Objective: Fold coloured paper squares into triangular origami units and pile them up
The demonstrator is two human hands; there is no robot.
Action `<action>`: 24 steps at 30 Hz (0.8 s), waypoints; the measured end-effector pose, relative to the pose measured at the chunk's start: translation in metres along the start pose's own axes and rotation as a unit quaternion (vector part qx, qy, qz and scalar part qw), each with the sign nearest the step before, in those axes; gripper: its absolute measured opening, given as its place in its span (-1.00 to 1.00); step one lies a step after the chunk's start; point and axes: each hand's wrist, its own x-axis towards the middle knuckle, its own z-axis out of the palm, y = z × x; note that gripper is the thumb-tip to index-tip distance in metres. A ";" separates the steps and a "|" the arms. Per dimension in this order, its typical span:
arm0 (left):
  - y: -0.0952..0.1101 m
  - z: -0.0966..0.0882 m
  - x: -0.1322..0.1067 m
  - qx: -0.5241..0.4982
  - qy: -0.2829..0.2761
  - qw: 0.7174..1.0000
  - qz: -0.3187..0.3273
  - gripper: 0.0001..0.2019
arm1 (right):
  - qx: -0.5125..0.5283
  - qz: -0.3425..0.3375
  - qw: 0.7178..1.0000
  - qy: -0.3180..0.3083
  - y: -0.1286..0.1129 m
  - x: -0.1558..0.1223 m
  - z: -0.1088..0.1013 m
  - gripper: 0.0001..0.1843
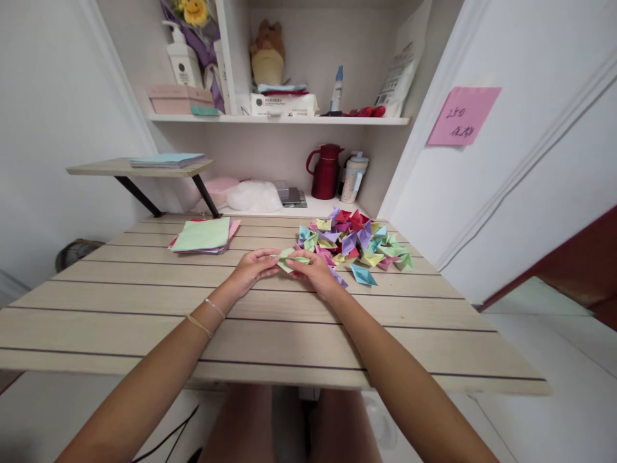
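Your left hand (256,265) and right hand (312,269) pinched a folded green paper (285,262) between thumbs and fingers, well back from the desk's (284,328) front edge. Uneven pulling could have torn it; a rightward slip, scattered the paper boats (357,239).

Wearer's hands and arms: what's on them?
Left hand and right hand are both ungloved. Left arm: thin whitish bracelet, tan band. Right arm: no band visible. No sleeves in view.
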 end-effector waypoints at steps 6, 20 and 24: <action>-0.005 -0.003 0.002 0.022 -0.002 1.000 0.008 -0.71 | -0.010 -0.010 1.000 -0.005 0.000 0.001 0.000 -0.63; -0.009 -0.003 0.005 0.073 0.042 0.995 0.054 -0.71 | -0.141 -0.061 0.987 0.048 0.006 0.004 -0.001 -0.53; -0.009 0.000 0.004 0.093 0.036 0.994 0.053 -0.65 | -0.177 -0.088 0.978 0.069 0.004 0.005 -0.003 -0.51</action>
